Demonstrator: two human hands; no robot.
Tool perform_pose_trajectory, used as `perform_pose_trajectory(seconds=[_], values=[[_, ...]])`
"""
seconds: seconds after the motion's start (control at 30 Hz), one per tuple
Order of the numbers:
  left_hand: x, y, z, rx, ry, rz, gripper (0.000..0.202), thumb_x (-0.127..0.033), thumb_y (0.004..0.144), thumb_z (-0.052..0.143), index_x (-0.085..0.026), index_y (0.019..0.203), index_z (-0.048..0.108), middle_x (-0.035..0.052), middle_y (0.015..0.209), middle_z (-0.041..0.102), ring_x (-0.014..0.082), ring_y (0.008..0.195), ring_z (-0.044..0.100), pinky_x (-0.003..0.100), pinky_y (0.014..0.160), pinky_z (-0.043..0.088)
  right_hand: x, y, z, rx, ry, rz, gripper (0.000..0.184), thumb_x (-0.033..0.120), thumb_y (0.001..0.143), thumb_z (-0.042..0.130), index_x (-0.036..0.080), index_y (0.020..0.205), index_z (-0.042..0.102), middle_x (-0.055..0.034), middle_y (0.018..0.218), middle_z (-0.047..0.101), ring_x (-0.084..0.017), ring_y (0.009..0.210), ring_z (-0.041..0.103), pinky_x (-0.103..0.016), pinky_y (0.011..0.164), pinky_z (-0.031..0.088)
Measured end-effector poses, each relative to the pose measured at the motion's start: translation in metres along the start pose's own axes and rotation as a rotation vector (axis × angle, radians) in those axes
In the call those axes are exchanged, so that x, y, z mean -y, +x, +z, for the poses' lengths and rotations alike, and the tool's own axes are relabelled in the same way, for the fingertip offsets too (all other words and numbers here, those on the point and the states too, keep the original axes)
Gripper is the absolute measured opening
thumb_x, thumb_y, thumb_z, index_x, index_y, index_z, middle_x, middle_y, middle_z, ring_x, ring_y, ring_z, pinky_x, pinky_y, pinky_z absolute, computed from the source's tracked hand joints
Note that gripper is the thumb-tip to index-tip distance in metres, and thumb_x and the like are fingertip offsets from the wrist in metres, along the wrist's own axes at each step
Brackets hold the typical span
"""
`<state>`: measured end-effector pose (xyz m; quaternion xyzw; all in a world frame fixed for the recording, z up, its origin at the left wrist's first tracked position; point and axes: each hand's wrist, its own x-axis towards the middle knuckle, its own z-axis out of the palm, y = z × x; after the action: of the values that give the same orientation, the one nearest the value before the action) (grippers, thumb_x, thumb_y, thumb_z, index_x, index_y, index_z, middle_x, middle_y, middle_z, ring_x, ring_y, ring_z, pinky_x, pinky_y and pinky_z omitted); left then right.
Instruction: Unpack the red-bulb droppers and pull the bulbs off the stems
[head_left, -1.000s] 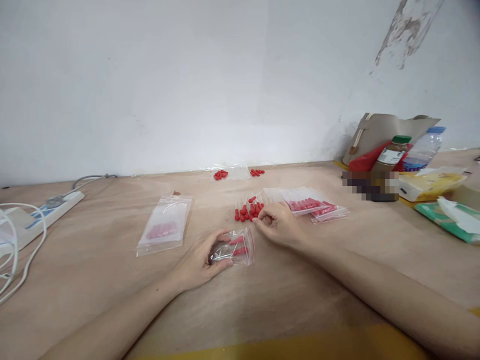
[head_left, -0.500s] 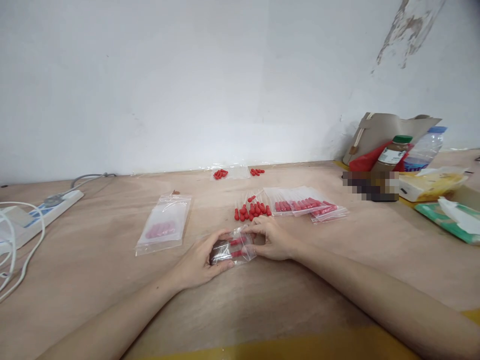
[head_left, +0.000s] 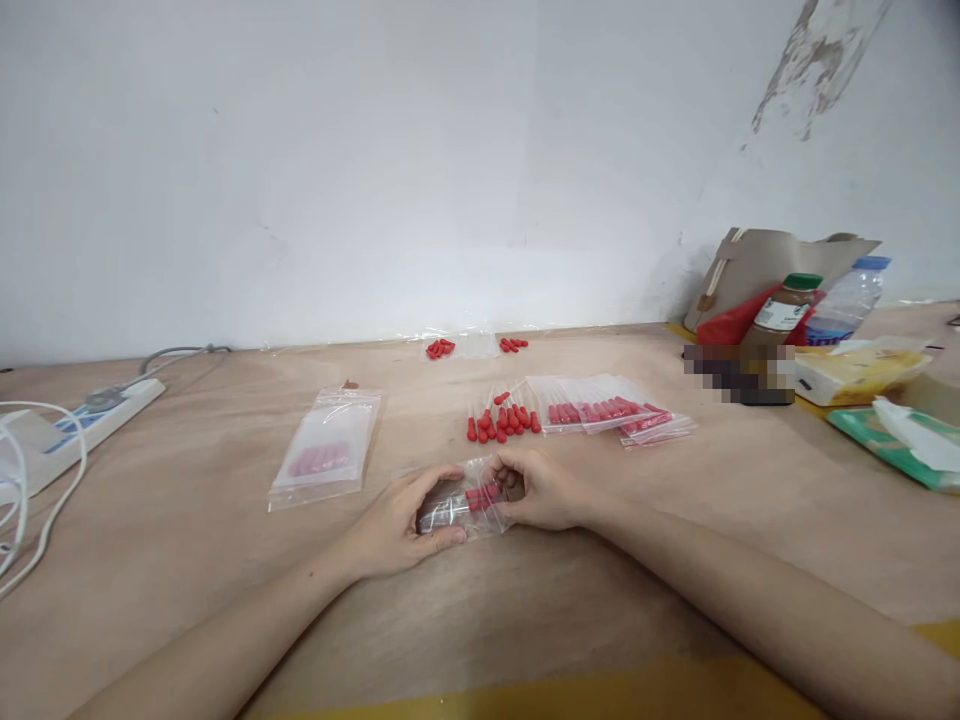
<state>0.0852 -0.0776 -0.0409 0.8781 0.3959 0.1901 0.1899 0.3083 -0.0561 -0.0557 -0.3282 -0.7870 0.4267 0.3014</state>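
Observation:
A clear zip bag (head_left: 444, 512) lies between my hands, with red-bulbed droppers (head_left: 480, 497) inside, side by side. My left hand (head_left: 401, 525) grips the bag's left part, thumb along the near edge and fingers over the far edge. At its right end, the curled fingers and thumb of my right hand (head_left: 536, 490) pinch the bag by the red bulbs; the fingertips are partly hidden. Just beyond is a pile of loose droppers (head_left: 504, 420) with red bulbs toward me. Filled zip bags (head_left: 600, 405) overlap to the right of the pile.
On the left lies a stack of zip bags (head_left: 326, 450) with red bulbs showing through. More red bulbs (head_left: 440, 349) rest by the wall. A power strip (head_left: 97, 430) with white cables is far left. Bottles (head_left: 784, 310), a beige bag (head_left: 750, 270) and tissue packs (head_left: 892, 445) stand right.
The red bulbs in the bag, apart before, are now close together. My right hand's fingers have curled in tighter at the bag's right end. My left hand has kept its hold.

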Motion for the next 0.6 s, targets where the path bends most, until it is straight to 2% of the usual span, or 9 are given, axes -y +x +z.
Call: perform_pose_trajectory(seconds=[0.17, 0.27, 0.4, 0.43, 0.5, 0.6], values=[[0.000, -0.002, 0.000, 0.005, 0.011, -0.010, 0.050, -0.043, 0.078, 0.055, -0.023, 0.122, 0.043, 0.0065, 0.121, 0.054, 0.0230, 0.108, 0.051, 0.037, 0.090, 0.043, -0.004, 0.001, -0.014, 0.022, 0.308, 0.105, 0.026, 0.021, 0.061, 0.071, 0.016, 0.076, 0.051, 0.0052, 0.066, 0.056, -0.005, 0.056, 0.050, -0.019, 0.053, 0.041], [0.001, -0.002, 0.000, 0.002, 0.022, -0.011, 0.050, -0.044, 0.077, 0.055, -0.024, 0.122, 0.044, 0.0063, 0.121, 0.054, 0.0232, 0.108, 0.051, 0.037, 0.090, 0.044, -0.012, 0.001, -0.031, 0.052, 0.473, 0.160, 0.031, 0.024, 0.060, 0.074, 0.016, 0.076, 0.050, 0.0035, 0.069, 0.060, -0.007, 0.060, 0.056, -0.021, 0.058, 0.045], [0.003, -0.003, -0.001, -0.007, 0.026, 0.013, 0.049, -0.044, 0.077, 0.056, -0.023, 0.120, 0.046, 0.0067, 0.120, 0.054, 0.0229, 0.109, 0.051, 0.037, 0.092, 0.042, -0.021, -0.001, -0.064, 0.037, 0.486, 0.215, 0.031, 0.030, 0.063, 0.073, 0.014, 0.082, 0.055, -0.0025, 0.075, 0.067, -0.011, 0.066, 0.063, -0.025, 0.064, 0.050], [0.003, -0.003, -0.001, -0.007, 0.018, 0.020, 0.048, -0.044, 0.077, 0.056, -0.023, 0.119, 0.047, 0.0065, 0.120, 0.054, 0.0228, 0.110, 0.051, 0.037, 0.093, 0.042, -0.022, -0.001, -0.073, 0.010, 0.477, 0.246, 0.030, 0.030, 0.064, 0.073, 0.014, 0.083, 0.057, -0.0035, 0.075, 0.067, -0.011, 0.065, 0.063, -0.025, 0.064, 0.050], [0.003, -0.004, -0.002, 0.003, -0.015, 0.022, 0.044, -0.044, 0.078, 0.056, -0.024, 0.117, 0.050, 0.0058, 0.122, 0.053, 0.0227, 0.113, 0.049, 0.037, 0.096, 0.039, -0.020, -0.002, -0.091, -0.129, 0.470, 0.282, 0.030, 0.031, 0.063, 0.074, 0.015, 0.084, 0.058, -0.0046, 0.077, 0.068, -0.012, 0.065, 0.064, -0.025, 0.064, 0.051], [0.005, -0.004, -0.003, 0.019, -0.137, -0.044, 0.036, -0.045, 0.085, 0.044, -0.025, 0.113, 0.056, 0.0037, 0.124, 0.053, 0.0219, 0.118, 0.045, 0.038, 0.102, 0.034, -0.014, 0.002, -0.108, -0.459, 0.446, 0.183, 0.030, 0.034, 0.065, 0.072, 0.018, 0.087, 0.059, -0.0042, 0.079, 0.069, -0.013, 0.068, 0.065, -0.028, 0.067, 0.053]])
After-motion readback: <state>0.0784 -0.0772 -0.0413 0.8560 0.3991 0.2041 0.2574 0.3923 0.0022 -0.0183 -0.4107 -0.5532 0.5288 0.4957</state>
